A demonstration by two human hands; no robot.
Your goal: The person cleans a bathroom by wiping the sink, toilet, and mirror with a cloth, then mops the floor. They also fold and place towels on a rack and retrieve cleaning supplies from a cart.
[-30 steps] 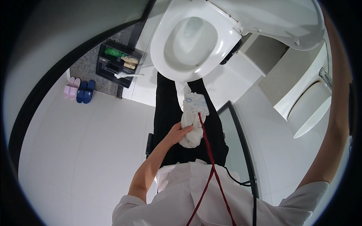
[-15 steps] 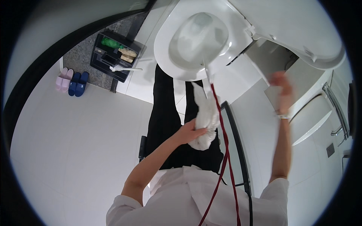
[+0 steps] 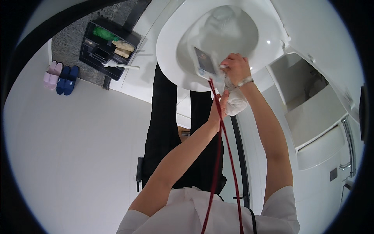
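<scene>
My left hand (image 3: 219,111) is closed around the lower part of a crumpled white cloth-like bundle (image 3: 236,102); whether it is fabric, paper or thin plastic I cannot tell. Higher up, my right hand (image 3: 236,69) has its fingers closed in a pinch at the bundle's upper end. Both hands are at the near right of the white toilet's (image 3: 165,50) seat, the right one over its edge. A card badge (image 3: 205,62) on a red lanyard (image 3: 220,134) dangles in front of the bowl, just left of my right hand, and the lanyard crosses my left hand.
At the far left sits a black caddy (image 3: 86,54) holding a green item, tan blocks and a white-handled brush (image 3: 124,66). Pink slippers (image 3: 52,75) and blue slippers (image 3: 67,80) stand beside it. A raised toilet lid (image 3: 323,43) and metal wall rail (image 3: 348,142) are on the right.
My right hand has come in from the right to the bundle's upper end. My left hand has carried the bundle forward and right, close to the toilet seat. The badge has swung around to face up.
</scene>
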